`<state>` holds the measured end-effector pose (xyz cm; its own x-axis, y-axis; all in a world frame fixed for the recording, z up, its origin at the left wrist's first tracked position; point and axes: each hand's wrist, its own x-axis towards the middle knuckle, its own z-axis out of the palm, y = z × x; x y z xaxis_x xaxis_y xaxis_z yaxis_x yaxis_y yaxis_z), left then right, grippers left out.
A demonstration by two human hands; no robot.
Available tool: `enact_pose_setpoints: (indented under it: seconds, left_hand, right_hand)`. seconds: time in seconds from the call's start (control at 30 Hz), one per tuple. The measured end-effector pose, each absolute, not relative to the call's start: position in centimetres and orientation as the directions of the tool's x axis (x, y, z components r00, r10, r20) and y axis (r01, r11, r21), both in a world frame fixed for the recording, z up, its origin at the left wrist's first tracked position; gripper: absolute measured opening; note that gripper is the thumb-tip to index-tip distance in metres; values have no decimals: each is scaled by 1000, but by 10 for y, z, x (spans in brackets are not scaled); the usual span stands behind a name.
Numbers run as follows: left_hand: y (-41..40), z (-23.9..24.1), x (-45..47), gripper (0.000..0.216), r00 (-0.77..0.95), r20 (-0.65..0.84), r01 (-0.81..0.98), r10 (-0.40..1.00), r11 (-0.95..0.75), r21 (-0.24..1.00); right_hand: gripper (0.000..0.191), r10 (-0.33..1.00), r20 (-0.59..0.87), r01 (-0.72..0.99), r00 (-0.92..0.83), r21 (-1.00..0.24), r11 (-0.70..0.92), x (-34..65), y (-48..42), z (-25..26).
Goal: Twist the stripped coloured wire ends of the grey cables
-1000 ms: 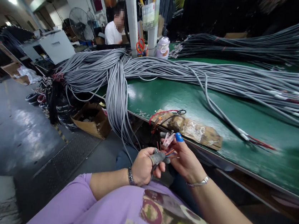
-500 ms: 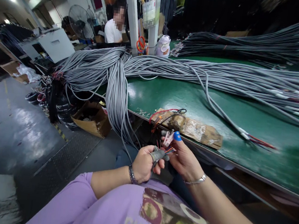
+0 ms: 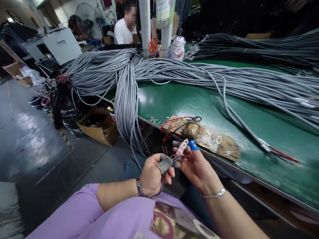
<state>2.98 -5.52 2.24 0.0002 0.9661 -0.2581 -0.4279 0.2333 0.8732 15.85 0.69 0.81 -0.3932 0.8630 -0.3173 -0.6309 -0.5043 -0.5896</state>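
Note:
My left hand, a grey cover on its thumb, is closed round the end of a grey cable. Thin coloured wires fan out of that end toward my right hand. A small pale pink-white connector-like piece with holes sits between the thumb and fingers of my right hand. That thumb wears a blue cover, and at least one finger has a grey one. Both hands are close together just off the bench's front edge. How the wires meet the pale piece is too small to make out.
A worn, taped wooden block lies along the edge of the green bench. Grey cables run across the bench and hang over its edge. Behind are black cables, a lilac container and a seated person. A cardboard box stands below.
The pale piece has turned more upright in my right hand. My left thumb has shifted over the wires, and less of them shows. The view has moved slightly.

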Motion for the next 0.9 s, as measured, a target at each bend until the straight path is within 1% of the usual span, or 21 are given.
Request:
enact_pose_setpoints:
  seconds: [0.17, 0.3, 0.37, 0.43, 0.5, 0.57, 0.63, 0.67, 0.73, 0.77, 0.83, 0.9]
  left_hand:
    - [-58, 22, 29, 44, -9, -192, -414, 981, 171, 894]
    - [-54, 20, 31, 40, -14, -223, -415, 975, 197, 888]
    - [-52, 19, 32, 37, -11, -242, -417, 970, 215, 883]
    - [-50, 18, 34, 35, -13, -243, -412, 970, 216, 885]
    - [-49, 16, 35, 34, -21, -240, -407, 971, 211, 889]
    - [-48, 15, 35, 34, -26, -238, -401, 971, 208, 892]
    - [-48, 14, 35, 34, -23, -240, -395, 970, 212, 894]
    - [-48, 13, 35, 34, -22, -240, -391, 971, 212, 896]
    - [-48, 11, 35, 33, -17, -237, -386, 971, 213, 898]
    - [-48, 10, 35, 33, -14, -235, -384, 972, 212, 899]
    - [-48, 9, 35, 33, -6, -231, -377, 973, 212, 902]
    - [-48, 7, 35, 33, -4, -232, -371, 973, 214, 904]
  right_hand:
    - [37, 869, -314, -607, -382, -623, -492, 160, 6, 6]
    - [34, 881, -287, -603, -377, -646, -468, 157, 9, 6]
    - [34, 914, -256, -599, -314, -694, -400, 153, 9, 6]
    - [39, 958, -214, -569, -190, -771, -285, 149, 9, 5]
    - [47, 988, -147, -452, -38, -880, -148, 146, 8, 3]
    - [55, 995, -69, -294, 68, -955, -45, 147, 6, 1]
    - [56, 994, -2, -171, 110, -985, 16, 149, 5, -3]
    - [55, 996, 7, -153, 94, -988, 22, 151, 5, -5]
    - [54, 999, -34, -210, 24, -977, -28, 152, 7, -10]
    - [54, 996, -79, -275, -27, -958, -84, 153, 9, -11]
    - [53, 976, -178, -432, -127, -876, -216, 151, 12, -12]
    - [48, 955, -241, -549, -176, -781, -298, 149, 16, -11]
